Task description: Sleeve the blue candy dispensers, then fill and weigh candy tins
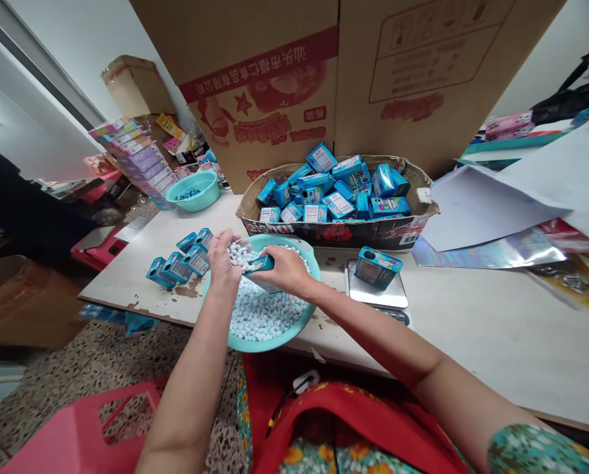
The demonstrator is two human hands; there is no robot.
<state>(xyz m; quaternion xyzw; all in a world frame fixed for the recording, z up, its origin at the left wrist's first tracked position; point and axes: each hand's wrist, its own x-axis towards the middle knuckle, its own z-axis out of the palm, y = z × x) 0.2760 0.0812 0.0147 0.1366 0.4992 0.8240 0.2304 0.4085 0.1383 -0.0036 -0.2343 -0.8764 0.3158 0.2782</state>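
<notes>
Over a turquoise bowl (308,315) of small white pellets (267,316), perhaps candies, both of my hands work close together. My left hand (221,260) is cupped around a heap of the white pellets (240,255). In my right hand (288,268) is a small blue box (261,264), tilted with its opening toward the pellets in the left palm. Some pellets lie right at the box's mouth. Left of the bowl stand several blue boxes (196,259) in a group. Another blue box (378,267) with a round hole on top rests on a digital scale (397,294).
Behind the bowl, a low carton (373,234) is heaped with blue boxes. Large cardboard (275,85) rises behind it. A smaller turquoise basin (196,191) stands at the back left, beside stacked boxes (141,158). Paper sheets (492,204) lie right; a pink stool (77,428) stands lower left.
</notes>
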